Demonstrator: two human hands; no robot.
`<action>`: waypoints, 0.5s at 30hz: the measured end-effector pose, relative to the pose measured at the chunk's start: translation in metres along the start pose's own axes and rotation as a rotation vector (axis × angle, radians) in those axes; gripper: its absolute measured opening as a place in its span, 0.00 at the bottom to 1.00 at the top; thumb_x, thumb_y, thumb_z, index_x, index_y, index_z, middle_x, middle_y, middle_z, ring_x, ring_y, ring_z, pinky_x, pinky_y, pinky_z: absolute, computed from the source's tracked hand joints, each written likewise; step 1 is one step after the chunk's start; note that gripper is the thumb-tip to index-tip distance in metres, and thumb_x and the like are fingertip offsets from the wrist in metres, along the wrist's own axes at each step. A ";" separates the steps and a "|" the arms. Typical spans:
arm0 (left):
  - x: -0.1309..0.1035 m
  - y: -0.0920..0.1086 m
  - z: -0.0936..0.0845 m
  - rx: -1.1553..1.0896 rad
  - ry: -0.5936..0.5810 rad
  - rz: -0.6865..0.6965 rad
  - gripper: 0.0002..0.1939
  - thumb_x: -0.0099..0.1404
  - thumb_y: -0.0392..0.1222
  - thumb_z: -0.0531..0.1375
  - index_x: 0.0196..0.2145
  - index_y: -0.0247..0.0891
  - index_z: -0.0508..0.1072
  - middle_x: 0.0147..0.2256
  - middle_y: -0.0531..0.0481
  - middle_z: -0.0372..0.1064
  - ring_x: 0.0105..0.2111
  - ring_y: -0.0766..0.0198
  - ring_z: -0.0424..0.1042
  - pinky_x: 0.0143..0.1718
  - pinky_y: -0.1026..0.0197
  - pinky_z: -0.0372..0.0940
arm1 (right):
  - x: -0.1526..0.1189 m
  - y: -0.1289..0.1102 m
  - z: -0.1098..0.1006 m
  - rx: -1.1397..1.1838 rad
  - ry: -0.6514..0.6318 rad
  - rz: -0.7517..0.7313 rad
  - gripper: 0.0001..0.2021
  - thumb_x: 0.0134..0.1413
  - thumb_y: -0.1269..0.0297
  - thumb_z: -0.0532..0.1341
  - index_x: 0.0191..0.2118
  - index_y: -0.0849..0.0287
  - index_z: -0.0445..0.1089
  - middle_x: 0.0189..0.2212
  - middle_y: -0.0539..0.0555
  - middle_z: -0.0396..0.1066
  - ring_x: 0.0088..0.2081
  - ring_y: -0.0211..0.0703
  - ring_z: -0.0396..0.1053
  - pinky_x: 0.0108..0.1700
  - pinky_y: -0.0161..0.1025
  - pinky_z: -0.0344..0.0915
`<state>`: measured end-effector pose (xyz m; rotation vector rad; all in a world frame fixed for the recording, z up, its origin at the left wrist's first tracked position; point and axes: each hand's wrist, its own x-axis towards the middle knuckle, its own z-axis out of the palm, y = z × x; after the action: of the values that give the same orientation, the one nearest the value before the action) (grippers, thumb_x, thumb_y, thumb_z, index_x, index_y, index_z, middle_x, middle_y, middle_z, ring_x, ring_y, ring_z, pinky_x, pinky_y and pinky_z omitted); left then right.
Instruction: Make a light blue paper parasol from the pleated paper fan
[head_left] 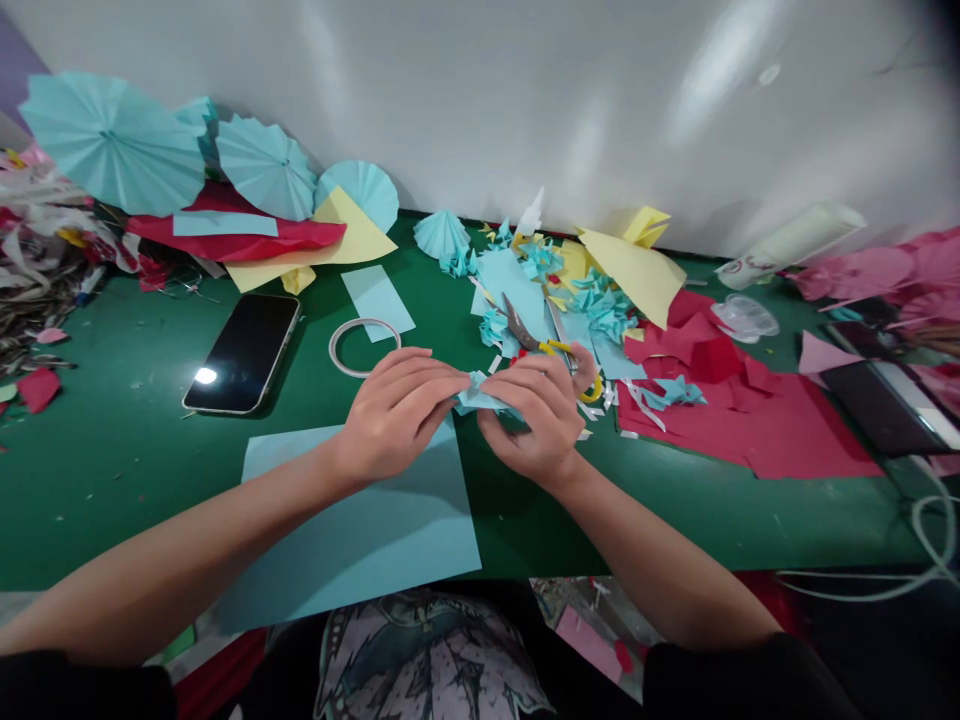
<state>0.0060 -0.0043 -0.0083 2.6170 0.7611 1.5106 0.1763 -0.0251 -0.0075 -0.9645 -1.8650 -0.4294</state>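
A small folded piece of light blue paper (480,396) is pinched between my two hands above the green table. My left hand (397,408) grips its left end, fingers pressed together. My right hand (534,410) has its fingers closed on the other end and hides part of it. Below my left hand and forearm lies a large light blue sheet (375,530). Scissors (519,325) with yellow handles rest just beyond my right hand, partly covered by it. A roll of tape (335,352) lies flat behind my left hand.
A phone (244,352) lies to the left on the green table (112,480). Pleated blue paper fans (112,145) lean against the wall. Blue scraps (600,305), red paper sheets (795,430) and a glue bottle (529,215) lie right of centre. A white cable (919,530) hangs at right.
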 end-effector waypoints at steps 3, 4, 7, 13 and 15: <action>0.003 0.002 0.000 0.008 0.039 -0.047 0.06 0.60 0.31 0.57 0.35 0.37 0.70 0.32 0.49 0.75 0.34 0.65 0.73 0.41 0.58 0.68 | 0.001 -0.001 -0.001 -0.002 0.016 0.011 0.07 0.43 0.72 0.61 0.31 0.52 0.66 0.25 0.45 0.71 0.32 0.40 0.66 0.50 0.50 0.53; 0.004 0.003 -0.001 0.007 0.043 -0.058 0.05 0.60 0.32 0.57 0.34 0.37 0.70 0.32 0.49 0.75 0.34 0.65 0.73 0.41 0.58 0.68 | 0.001 -0.001 -0.001 -0.001 0.017 0.014 0.08 0.42 0.72 0.61 0.30 0.53 0.66 0.25 0.45 0.71 0.33 0.40 0.66 0.49 0.49 0.54; 0.005 0.003 -0.001 0.002 0.035 -0.050 0.04 0.60 0.32 0.57 0.33 0.37 0.70 0.31 0.49 0.75 0.33 0.64 0.74 0.41 0.58 0.68 | 0.001 -0.001 -0.001 0.012 0.020 0.015 0.08 0.42 0.73 0.62 0.30 0.54 0.66 0.25 0.46 0.71 0.33 0.40 0.65 0.44 0.47 0.57; 0.000 0.002 -0.001 0.016 -0.005 0.022 0.07 0.58 0.30 0.58 0.35 0.37 0.69 0.33 0.48 0.75 0.37 0.63 0.74 0.45 0.56 0.66 | -0.001 -0.001 -0.001 0.010 -0.080 0.055 0.04 0.49 0.69 0.58 0.29 0.52 0.66 0.27 0.48 0.70 0.33 0.41 0.65 0.40 0.45 0.58; -0.001 0.002 -0.001 0.011 -0.019 0.011 0.07 0.59 0.30 0.57 0.36 0.37 0.69 0.34 0.49 0.75 0.37 0.64 0.73 0.45 0.56 0.65 | -0.001 -0.001 -0.001 0.012 -0.092 0.075 0.04 0.49 0.69 0.58 0.29 0.52 0.66 0.26 0.48 0.71 0.32 0.41 0.65 0.41 0.45 0.59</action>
<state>0.0060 -0.0065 -0.0079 2.6437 0.7571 1.4859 0.1760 -0.0269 -0.0073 -1.0580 -1.9039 -0.3328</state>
